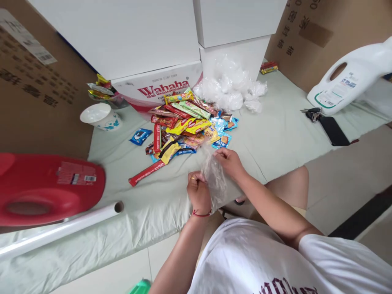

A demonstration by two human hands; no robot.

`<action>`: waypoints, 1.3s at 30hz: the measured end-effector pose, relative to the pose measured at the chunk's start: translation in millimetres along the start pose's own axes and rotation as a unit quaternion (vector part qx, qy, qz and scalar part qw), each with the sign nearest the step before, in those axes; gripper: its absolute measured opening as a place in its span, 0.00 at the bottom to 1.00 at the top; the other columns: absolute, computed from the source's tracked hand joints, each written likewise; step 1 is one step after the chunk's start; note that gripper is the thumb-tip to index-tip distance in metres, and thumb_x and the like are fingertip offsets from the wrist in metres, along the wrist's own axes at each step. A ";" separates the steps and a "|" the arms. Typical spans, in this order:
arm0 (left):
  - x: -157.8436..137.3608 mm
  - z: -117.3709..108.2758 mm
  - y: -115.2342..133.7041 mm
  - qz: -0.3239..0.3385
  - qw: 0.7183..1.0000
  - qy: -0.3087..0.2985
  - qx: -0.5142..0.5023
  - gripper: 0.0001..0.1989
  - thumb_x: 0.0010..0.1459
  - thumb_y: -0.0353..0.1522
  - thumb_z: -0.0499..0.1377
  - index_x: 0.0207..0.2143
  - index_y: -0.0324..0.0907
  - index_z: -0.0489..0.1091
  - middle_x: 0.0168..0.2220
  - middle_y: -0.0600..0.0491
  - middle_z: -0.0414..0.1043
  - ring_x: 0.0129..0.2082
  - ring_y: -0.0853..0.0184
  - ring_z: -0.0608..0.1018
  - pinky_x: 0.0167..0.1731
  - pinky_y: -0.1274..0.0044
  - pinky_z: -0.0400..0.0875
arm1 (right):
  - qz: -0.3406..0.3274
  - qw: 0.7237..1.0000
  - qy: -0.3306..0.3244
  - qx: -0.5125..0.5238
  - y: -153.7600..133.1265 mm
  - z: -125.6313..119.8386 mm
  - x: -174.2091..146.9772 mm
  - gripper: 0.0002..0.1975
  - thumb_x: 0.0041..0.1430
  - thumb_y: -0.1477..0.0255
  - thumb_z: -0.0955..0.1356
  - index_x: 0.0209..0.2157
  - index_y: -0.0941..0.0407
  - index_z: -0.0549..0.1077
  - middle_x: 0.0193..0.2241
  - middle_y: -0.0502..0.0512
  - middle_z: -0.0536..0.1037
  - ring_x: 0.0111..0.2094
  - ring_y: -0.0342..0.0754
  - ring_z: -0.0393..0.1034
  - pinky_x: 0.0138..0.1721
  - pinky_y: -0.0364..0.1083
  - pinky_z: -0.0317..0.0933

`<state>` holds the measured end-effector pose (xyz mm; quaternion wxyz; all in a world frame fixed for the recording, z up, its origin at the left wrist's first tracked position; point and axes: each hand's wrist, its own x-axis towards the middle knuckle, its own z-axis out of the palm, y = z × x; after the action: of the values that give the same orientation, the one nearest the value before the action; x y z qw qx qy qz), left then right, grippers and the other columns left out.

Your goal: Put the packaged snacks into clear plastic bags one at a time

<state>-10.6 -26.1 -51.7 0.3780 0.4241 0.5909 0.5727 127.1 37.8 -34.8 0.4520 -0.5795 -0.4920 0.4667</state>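
Note:
A clear plastic bag (pixel 217 183) hangs between my hands at the table's front edge. My left hand (pixel 198 189), with a ring and a red string bracelet at the wrist, is closed on the bag's left side. Fingers pinched, my right hand (pixel 229 162) grips its upper right side. Just beyond the bag lies a heap of wrapped snacks (pixel 183 126) in red, yellow, green and blue packets. One long red snack stick (pixel 146 173) points out toward the front left, and a small blue packet (pixel 140 136) lies apart on the left.
Crumpled clear plastic bags (pixel 232 87) are piled behind the snacks, before white boxes. A paper cup (pixel 101 116), a red jug (pixel 52 190) and a white roll (pixel 61 230) are on the left. On the right are a white detergent bottle (pixel 346 79), keys (pixel 312 114) and a phone (pixel 333 130).

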 end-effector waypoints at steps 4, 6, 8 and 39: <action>4.6 -19.2 -4.4 -0.053 0.997 0.009 -0.060 0.04 0.48 0.28 0.56 0.29 0.44 0.66 0.38 0.53 0.70 0.39 0.66 0.73 0.40 0.74 0.67 | 0.013 0.998 0.031 0.057 -2.3 -6.8 -2.4 0.17 0.56 0.54 0.70 0.29 0.53 0.70 0.21 0.44 0.59 0.23 0.42 0.50 0.27 0.44 0.47; 4.3 -24.3 5.2 -0.049 0.996 -0.012 -0.070 0.12 0.52 0.31 0.57 0.41 0.46 0.69 0.48 0.50 0.72 0.50 0.61 0.75 0.47 0.71 0.70 | -0.009 0.999 0.034 0.036 -4.7 -11.3 -7.2 0.15 0.57 0.55 0.69 0.28 0.53 0.70 0.21 0.44 0.60 0.23 0.43 0.51 0.27 0.44 0.48; 2.7 -24.5 23.0 0.006 0.999 -0.033 -0.017 0.20 0.57 0.35 0.60 0.53 0.47 0.67 0.57 0.47 0.69 0.60 0.57 0.71 0.58 0.66 0.66 | -0.038 0.999 0.032 -0.007 -9.0 -13.3 -13.3 0.13 0.60 0.58 0.68 0.29 0.53 0.71 0.21 0.46 0.62 0.24 0.44 0.54 0.28 0.45 0.50; 53.1 -15.7 13.0 -0.115 0.991 0.073 -0.008 0.18 0.67 0.46 0.53 0.28 0.45 0.63 0.16 0.63 0.53 0.16 0.72 0.58 0.18 0.78 0.55 | 0.051 0.998 0.011 0.033 15.5 -86.8 -24.3 0.17 0.52 0.55 0.75 0.29 0.55 0.77 0.22 0.45 0.68 0.25 0.41 0.56 0.29 0.43 0.51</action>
<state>-43.2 17.7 -35.8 0.4004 0.3075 0.6573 0.5596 212.9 6.4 -34.2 0.4514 -0.5937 -0.4414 0.4989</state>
